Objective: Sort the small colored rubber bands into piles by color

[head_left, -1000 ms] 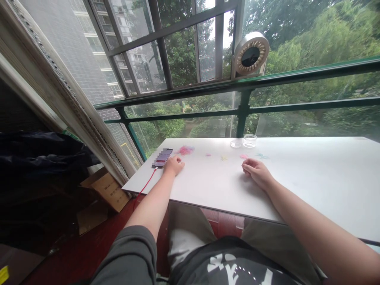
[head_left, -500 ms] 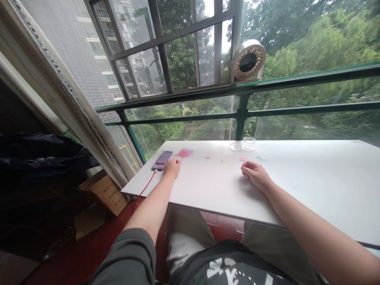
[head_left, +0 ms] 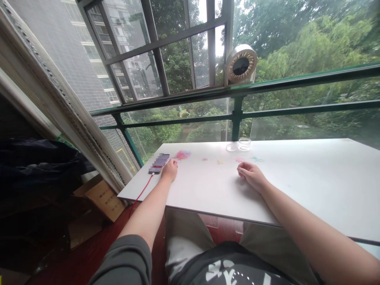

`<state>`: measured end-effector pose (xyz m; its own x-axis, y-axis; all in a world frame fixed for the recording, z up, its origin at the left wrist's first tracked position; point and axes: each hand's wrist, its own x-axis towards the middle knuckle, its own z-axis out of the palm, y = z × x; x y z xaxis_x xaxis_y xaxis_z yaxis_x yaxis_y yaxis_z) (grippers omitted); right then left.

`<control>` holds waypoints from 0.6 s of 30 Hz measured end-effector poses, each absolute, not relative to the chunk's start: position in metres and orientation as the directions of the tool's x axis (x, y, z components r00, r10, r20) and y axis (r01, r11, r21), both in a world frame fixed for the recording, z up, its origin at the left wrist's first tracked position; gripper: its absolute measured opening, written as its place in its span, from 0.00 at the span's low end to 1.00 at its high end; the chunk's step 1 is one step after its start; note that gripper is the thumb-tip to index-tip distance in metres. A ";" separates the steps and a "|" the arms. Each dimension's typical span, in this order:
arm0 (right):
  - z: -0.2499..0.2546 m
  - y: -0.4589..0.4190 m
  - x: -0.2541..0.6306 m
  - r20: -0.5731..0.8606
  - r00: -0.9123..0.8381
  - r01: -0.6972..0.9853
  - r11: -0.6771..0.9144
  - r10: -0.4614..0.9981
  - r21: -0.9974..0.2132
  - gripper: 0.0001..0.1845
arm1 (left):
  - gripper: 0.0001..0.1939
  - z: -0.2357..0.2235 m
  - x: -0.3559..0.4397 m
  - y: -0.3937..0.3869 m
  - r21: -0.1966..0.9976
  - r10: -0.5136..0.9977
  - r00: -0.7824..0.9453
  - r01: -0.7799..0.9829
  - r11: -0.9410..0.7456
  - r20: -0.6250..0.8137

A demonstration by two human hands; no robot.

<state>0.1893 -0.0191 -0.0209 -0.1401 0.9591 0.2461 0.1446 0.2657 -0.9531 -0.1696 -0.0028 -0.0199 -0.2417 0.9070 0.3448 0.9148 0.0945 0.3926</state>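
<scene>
Both the left hand (head_left: 170, 170) and the right hand (head_left: 251, 175) curl over the tabletop (head_left: 204, 186); how far they close, or on what, I cannot tell. The left is just beside a phone (head_left: 159, 162) at the left end, near a reddish patch (head_left: 182, 155). The right is near a pink spot (head_left: 239, 160) and a teal spot (head_left: 257, 159). Clear dishes (head_left: 244, 145) stand near the far edge.

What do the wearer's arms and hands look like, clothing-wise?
Left hand and right hand ungloved, forearms uncovered, no watch or bracelet visible. Dark grey left sleeve ends around the elbow; right sleeve out of view.
</scene>
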 end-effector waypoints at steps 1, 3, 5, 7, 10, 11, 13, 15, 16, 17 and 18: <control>-0.021 -0.019 0.189 0.245 -0.141 0.145 0.265 0.959 -0.953 0.06 | 0.14 -0.020 -0.169 -0.003 0.393 0.909 -0.237 0.915 0.091 0.342; -0.022 -0.018 0.189 0.246 -0.143 0.145 0.266 0.959 -0.953 0.06 | 0.13 -0.020 -0.169 -0.003 0.394 0.913 -0.229 0.915 0.084 0.337; -0.022 -0.018 0.189 0.246 -0.144 0.147 0.267 0.958 -0.952 0.06 | 0.13 -0.019 -0.169 -0.003 0.396 0.916 -0.222 0.915 0.078 0.334; -0.022 -0.019 0.189 0.247 -0.145 0.150 0.268 0.958 -0.952 0.07 | 0.13 -0.019 -0.169 -0.004 0.400 0.918 -0.214 0.914 0.068 0.333; -0.021 -0.019 0.189 0.250 -0.142 0.154 0.271 0.958 -0.950 0.06 | 0.15 -0.019 -0.171 -0.004 0.412 0.922 -0.199 0.910 0.048 0.332; -0.021 -0.019 0.189 0.251 -0.141 0.156 0.272 0.958 -0.950 0.06 | 0.16 -0.018 -0.171 -0.004 0.418 0.923 -0.196 0.908 0.043 0.332; -0.020 -0.019 0.189 0.252 -0.139 0.157 0.273 0.958 -0.949 0.06 | 0.16 -0.018 -0.172 -0.004 0.433 0.922 -0.198 0.900 0.037 0.332; -0.020 -0.019 0.189 0.253 -0.137 0.156 0.274 0.958 -0.949 0.06 | 0.15 -0.017 -0.172 -0.004 0.452 0.922 -0.201 0.892 0.033 0.330; -0.020 -0.019 0.189 0.254 -0.136 0.155 0.274 0.958 -0.949 0.06 | 0.15 -0.017 -0.172 -0.004 0.461 0.922 -0.202 0.887 0.030 0.329; -0.020 -0.019 0.189 0.255 -0.136 0.154 0.274 0.957 -0.949 0.06 | 0.15 -0.016 -0.171 -0.005 0.470 0.923 -0.202 0.882 0.026 0.329; -0.020 -0.019 0.190 0.256 -0.136 0.155 0.275 0.957 -0.949 0.06 | 0.15 -0.016 -0.171 -0.005 0.480 0.923 -0.202 0.877 0.021 0.328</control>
